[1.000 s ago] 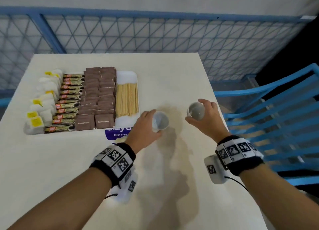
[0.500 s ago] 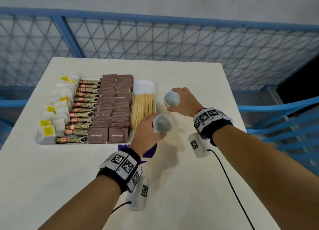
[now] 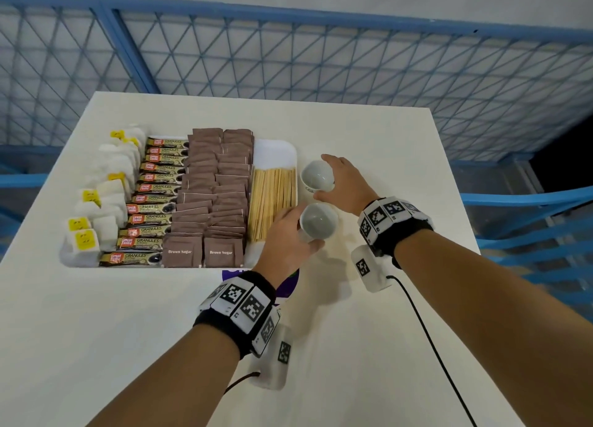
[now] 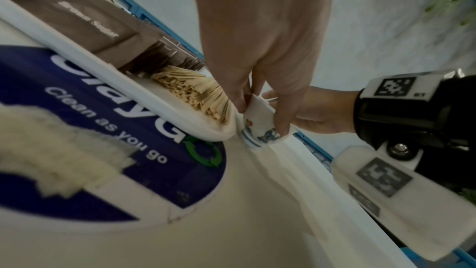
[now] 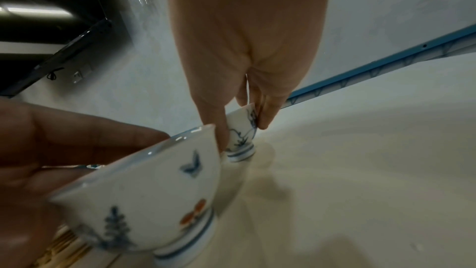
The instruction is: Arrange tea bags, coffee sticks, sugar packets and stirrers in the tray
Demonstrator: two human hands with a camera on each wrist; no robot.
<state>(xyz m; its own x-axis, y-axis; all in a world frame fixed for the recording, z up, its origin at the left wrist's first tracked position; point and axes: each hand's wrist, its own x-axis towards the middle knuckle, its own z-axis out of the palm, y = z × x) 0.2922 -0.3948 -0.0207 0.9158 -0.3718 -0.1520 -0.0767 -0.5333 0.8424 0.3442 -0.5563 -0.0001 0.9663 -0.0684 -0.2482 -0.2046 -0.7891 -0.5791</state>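
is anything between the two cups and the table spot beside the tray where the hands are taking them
Nothing visible is. The right hand holds its cup just right of the tray, by the stirrers, at or just above the bare table. The left hand holds the nearer cup off the table.

Left of centre in the head view, the white tray sits flat and full: tea bags with yellow tags far left, coffee sticks stacked in a column, brown sugar packets in two rows, wooden stirrers bundled at right.
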